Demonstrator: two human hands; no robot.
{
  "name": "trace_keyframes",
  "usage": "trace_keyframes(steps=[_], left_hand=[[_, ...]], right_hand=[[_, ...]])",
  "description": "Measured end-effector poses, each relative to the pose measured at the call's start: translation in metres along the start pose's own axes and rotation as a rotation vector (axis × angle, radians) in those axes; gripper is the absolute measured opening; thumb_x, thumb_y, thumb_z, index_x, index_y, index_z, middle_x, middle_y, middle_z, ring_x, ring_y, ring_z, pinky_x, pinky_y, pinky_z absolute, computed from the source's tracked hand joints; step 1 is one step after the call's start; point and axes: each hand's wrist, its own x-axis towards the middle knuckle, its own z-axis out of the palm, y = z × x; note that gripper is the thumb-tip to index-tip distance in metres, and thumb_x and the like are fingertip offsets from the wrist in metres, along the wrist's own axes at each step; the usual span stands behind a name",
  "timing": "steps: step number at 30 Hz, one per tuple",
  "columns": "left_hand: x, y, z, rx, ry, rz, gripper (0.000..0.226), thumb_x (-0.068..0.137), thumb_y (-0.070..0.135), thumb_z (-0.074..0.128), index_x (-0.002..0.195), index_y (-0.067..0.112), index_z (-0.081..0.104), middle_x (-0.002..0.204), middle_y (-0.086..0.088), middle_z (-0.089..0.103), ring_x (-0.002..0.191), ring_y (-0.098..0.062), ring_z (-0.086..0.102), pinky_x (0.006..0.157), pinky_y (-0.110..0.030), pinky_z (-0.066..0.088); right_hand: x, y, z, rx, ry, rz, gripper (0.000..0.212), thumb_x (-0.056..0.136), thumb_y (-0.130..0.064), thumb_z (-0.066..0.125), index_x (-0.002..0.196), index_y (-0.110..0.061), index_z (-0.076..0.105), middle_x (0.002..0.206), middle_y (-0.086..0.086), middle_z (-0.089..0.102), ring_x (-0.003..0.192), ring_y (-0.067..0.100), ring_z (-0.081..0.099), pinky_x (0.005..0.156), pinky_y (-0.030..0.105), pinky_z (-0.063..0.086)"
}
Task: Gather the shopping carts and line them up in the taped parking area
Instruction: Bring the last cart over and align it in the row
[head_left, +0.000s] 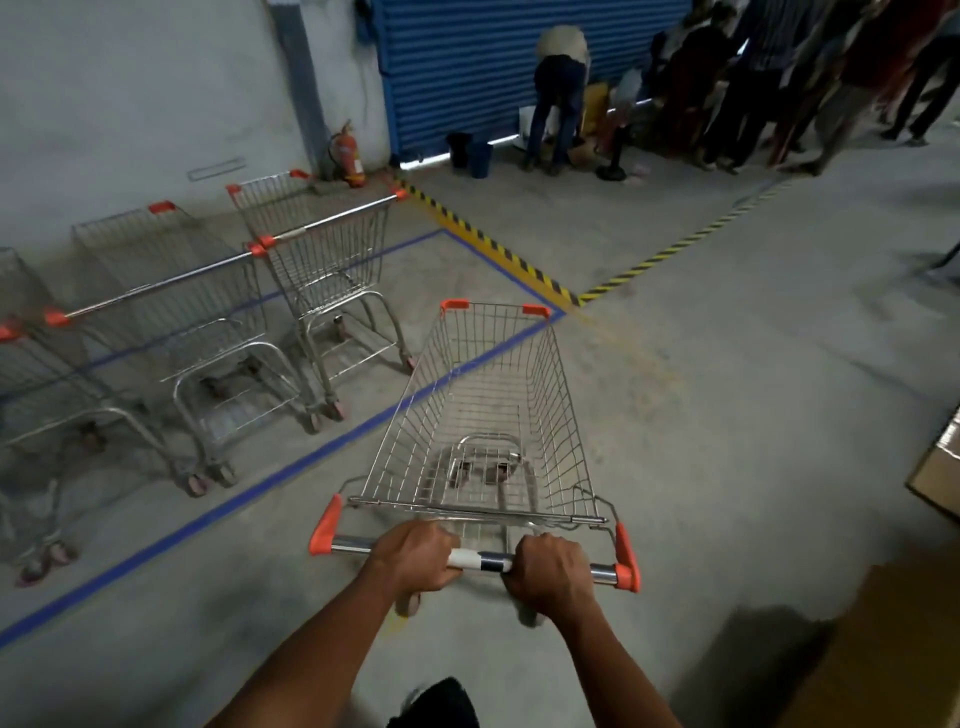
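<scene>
Gripping the chrome push bar with orange end caps (475, 560): I see the left hand (413, 560) and the right hand (553, 574) both curled tight round it, either side of the white-and-dark band at its middle. The silver wire shopping cart (483, 415) runs straight ahead of the grip, long axis pointing up-frame, nose over the blue floor tape (291, 470) near its far corner. The parked row of matching wire carts (291, 291) lies to the left, inside the tape. My reading: the cart must swing left; the left hand sits nearer the row.
</scene>
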Motion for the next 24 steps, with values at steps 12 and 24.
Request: trace_keyframes(steps=[12, 24], left_hand=[[0.244, -0.044, -0.078, -0.034, 0.015, -0.001, 0.034, 0.084, 0.046, 0.054, 0.102, 0.020, 0.068, 0.099, -0.006, 0.073, 0.093, -0.029, 0.069, 0.077, -0.035, 0.051], [0.463, -0.091, -0.142, -0.302, -0.008, -0.096, 0.027, 0.079, 0.042, 0.064, 0.099, 0.025, 0.070, 0.087, 0.000, 0.071, 0.078, -0.020, 0.067, 0.066, -0.028, 0.050]], right_hand=[[0.213, 0.128, -0.075, -0.031, 0.034, -0.006, 0.035, 0.090, -0.049, 0.047, 0.097, -0.020, 0.065, 0.097, 0.004, 0.072, 0.088, 0.027, 0.070, 0.074, 0.035, 0.048], [0.446, 0.271, -0.161, -0.126, -0.031, -0.162, 0.027, 0.087, -0.052, 0.053, 0.083, -0.026, 0.054, 0.081, -0.001, 0.063, 0.074, 0.021, 0.062, 0.067, 0.031, 0.041]])
